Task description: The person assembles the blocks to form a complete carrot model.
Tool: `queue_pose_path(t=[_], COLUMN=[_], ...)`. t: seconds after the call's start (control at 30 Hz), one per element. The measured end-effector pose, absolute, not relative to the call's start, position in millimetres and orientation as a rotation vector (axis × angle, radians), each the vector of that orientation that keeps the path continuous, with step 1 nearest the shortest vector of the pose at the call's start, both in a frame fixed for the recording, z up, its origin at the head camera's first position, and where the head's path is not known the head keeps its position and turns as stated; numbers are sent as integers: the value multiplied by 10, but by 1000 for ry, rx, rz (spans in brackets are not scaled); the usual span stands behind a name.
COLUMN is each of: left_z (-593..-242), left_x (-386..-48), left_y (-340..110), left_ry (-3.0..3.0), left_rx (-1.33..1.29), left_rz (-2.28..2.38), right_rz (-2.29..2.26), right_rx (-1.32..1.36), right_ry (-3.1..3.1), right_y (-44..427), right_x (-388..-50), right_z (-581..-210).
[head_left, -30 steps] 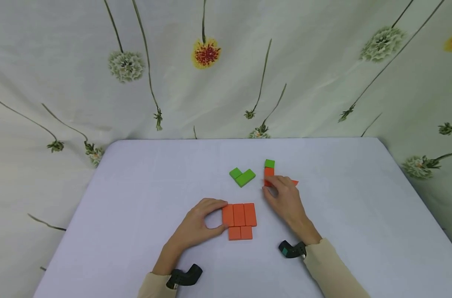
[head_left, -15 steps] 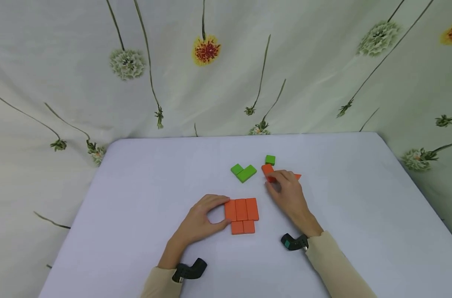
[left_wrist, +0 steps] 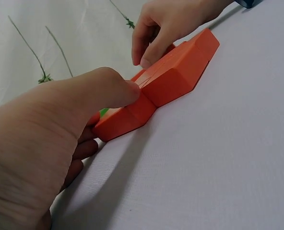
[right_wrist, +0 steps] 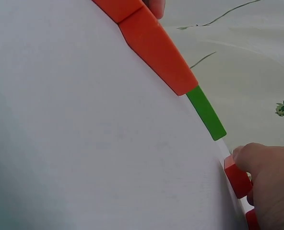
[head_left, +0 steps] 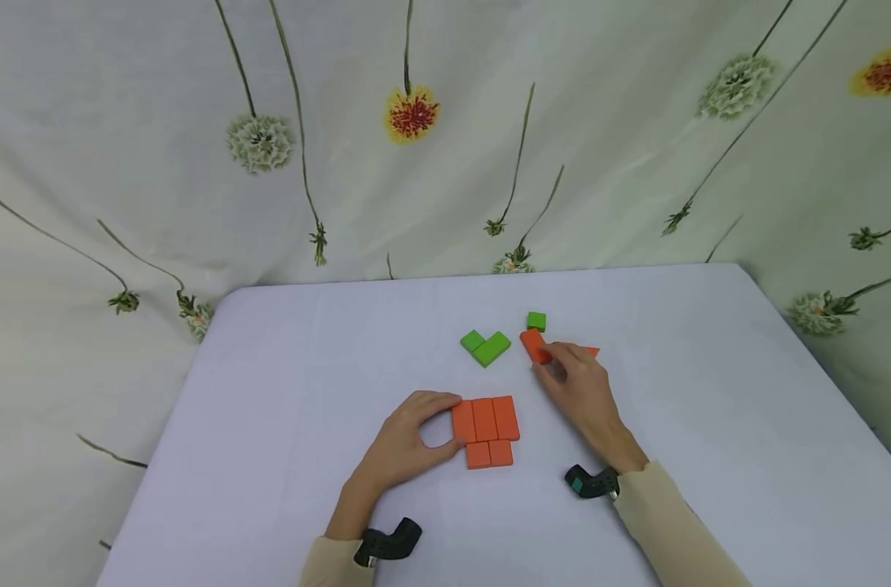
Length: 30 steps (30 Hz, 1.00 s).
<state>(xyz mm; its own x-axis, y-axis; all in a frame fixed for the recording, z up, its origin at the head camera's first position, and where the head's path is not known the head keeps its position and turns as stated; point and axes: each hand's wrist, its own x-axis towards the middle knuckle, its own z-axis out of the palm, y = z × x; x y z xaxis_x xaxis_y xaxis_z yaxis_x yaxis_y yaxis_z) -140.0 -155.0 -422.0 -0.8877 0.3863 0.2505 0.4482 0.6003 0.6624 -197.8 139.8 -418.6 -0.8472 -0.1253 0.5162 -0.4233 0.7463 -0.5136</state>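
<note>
Three upright orange blocks (head_left: 485,420) lie side by side on the white table, with two shorter orange blocks (head_left: 489,455) along their near side. My left hand (head_left: 408,440) holds the leftmost tall block between thumb and fingers; the left wrist view shows the thumb (left_wrist: 125,93) on it. Farther right, my right hand (head_left: 580,391) pinches an orange rectangular block (head_left: 534,346), also seen as an orange block (right_wrist: 237,177) in the right wrist view. That block slants, its far end close to a small green block (head_left: 536,320). The fingers hide part of it.
Left of my right hand lie a green square block (head_left: 472,340) and a green rectangular block (head_left: 492,349), set in an L. Behind the hand an orange pointed piece (head_left: 592,351) shows partly. A flowered cloth (head_left: 408,187) hangs beyond the table (head_left: 306,367).
The orange block in my right hand has turned from straight in line with the green block to a slant. My left hand stays on its block. The head view has shifted slightly.
</note>
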Motion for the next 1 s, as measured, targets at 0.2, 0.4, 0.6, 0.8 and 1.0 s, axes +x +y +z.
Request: queue_pose_path(t=[0.2,0.4,0.6,0.8,1.0], left_z=[-4205,-4217,-4208,-4192,-4181], left_x=[-1347,-1331,-1372,-1377,-1366], left_y=[-1560,-1553,-1521,-1530,-1533], left_ry=[-2734,-2738,-2710,-2721,-2741], left_rx=[-708,-711,-730,-728,-715], left_rz=[-1175,-1194,-1186,-1170,-1194], right_rz=[847,898,968,1028,1126], right_rx=[408,405,357,283,223], right_ry=[-2514,-2539,-2538,-2566,-2564], right_y=[1375,1377,1410,1410,1407], right_x=[-1934,-1908,-1957,-1978,-1966], right_z=[-4222,-4211,-4161,-4176,-4184])
